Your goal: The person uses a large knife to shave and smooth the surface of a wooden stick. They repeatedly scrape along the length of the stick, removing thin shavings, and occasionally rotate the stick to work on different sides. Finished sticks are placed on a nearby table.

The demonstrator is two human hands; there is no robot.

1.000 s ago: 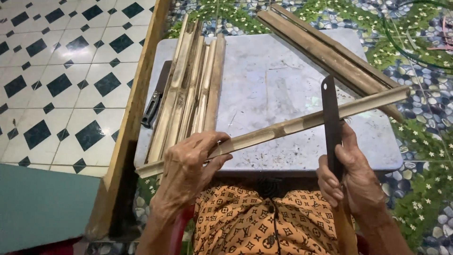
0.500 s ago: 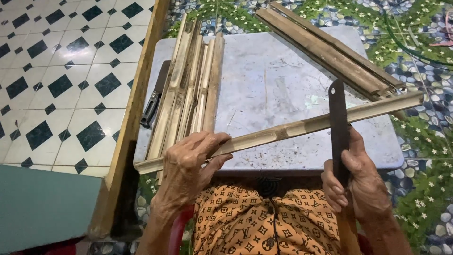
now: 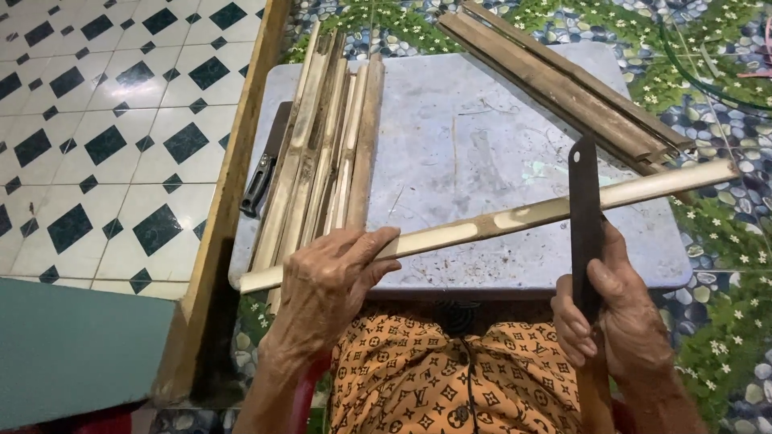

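Two hands busy. My left hand [image 3: 334, 269] curled over near end of split bamboo strip [image 3: 515, 217], pinning it on grey table [image 3: 482, 120]. My right hand [image 3: 615, 321] fisted round knife [image 3: 585, 217] handle, dark blade upright against strip. Strip looks light, stiff, splintery; grip near end. Beyond: bamboo bundle [image 3: 326, 153] left, darker slats [image 3: 563, 88] far right.

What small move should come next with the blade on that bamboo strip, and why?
Probably draw the dark blade along the bamboo strip in a shallow stroke. The blade stands across the strip near its right end, gripped by the right hand, while the left hand pins the strip's near end on the grey table, so it looks steadied.
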